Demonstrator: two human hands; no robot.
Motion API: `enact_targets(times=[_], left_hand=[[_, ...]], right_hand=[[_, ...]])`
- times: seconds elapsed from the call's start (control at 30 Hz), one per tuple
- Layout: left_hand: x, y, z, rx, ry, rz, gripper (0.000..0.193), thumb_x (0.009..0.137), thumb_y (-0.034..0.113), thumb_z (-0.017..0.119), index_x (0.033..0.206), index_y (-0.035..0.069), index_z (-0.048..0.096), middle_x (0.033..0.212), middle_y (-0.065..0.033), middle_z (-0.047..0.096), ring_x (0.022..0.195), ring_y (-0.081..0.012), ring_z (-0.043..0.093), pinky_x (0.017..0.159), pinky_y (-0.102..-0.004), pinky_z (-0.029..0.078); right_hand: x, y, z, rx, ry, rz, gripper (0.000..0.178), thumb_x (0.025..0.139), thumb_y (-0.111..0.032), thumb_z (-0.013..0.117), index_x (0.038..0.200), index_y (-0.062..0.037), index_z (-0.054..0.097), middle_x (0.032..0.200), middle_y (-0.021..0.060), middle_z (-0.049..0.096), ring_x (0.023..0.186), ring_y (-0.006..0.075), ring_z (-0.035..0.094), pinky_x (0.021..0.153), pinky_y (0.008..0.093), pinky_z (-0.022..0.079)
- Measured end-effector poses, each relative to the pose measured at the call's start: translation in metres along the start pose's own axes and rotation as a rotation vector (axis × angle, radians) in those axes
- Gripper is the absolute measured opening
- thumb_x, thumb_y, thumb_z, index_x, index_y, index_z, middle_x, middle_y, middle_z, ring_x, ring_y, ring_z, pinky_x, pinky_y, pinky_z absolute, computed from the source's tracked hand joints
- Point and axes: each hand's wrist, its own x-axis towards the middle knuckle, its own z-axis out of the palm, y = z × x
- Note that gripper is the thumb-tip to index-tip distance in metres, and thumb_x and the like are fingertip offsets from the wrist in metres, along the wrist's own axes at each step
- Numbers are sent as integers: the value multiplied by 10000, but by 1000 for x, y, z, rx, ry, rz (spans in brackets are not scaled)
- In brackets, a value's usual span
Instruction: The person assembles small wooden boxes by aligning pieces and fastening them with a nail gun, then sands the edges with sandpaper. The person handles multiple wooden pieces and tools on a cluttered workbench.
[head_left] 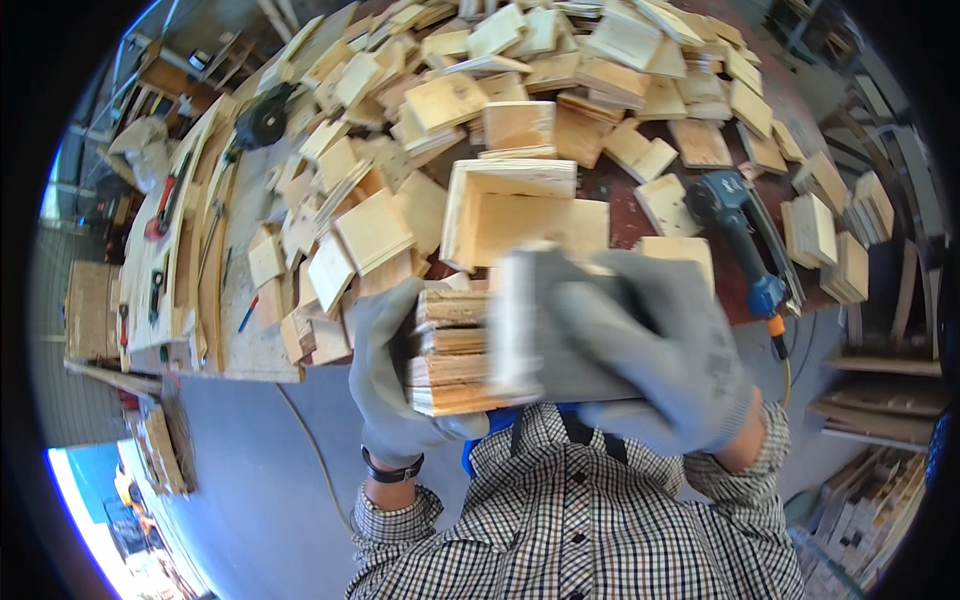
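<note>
My left hand (385, 355), in a grey work glove, is closed around the left side of a stack of small plywood pieces (452, 358), whose layered, rough edges show. My right hand (690, 350), gloved alike, grips a dark grey block with a pale face (570, 330). Motion blurs that block, and its kind is unclear. It sits against the right end of the stack, hiding that end. Just beyond my hands, on the table, stands an open box-like assembly of plywood pieces (510, 180).
A big heap of loose plywood pieces (450, 100) covers the far table. A nail gun (745, 235) with an orange hose fitting lies at right, beside stacked wooden pieces (810, 230). Leftward are a black tool (265, 118), a red-handled tool (163, 212) and a blue pen (248, 313).
</note>
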Motion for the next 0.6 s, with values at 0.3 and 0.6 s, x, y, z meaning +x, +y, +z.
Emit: enact_targets(times=[0.3, 0.6], left_hand=[[-6, -27, 1, -688, 242, -176, 922, 926, 561, 770, 1558, -18, 430, 1480, -180, 567, 1360, -266, 572, 1156, -462, 476], [21, 18, 48, -1558, 181, -570, 791, 1057, 603, 528, 1616, 67, 367, 1499, -194, 548, 1394, -349, 533, 1163, -528, 438]], right_hand=[[-27, 26, 12, -58, -62, 210, 745, 1033, -579, 500, 1568, -61, 509, 1270, 267, 603, 1072, 408, 612, 1009, 521, 454], [-14, -18, 68, 711, 484, 400, 814, 1008, -367, 650, 1628, 60, 339, 1474, 285, 503, 1286, 375, 555, 1121, 476, 418]])
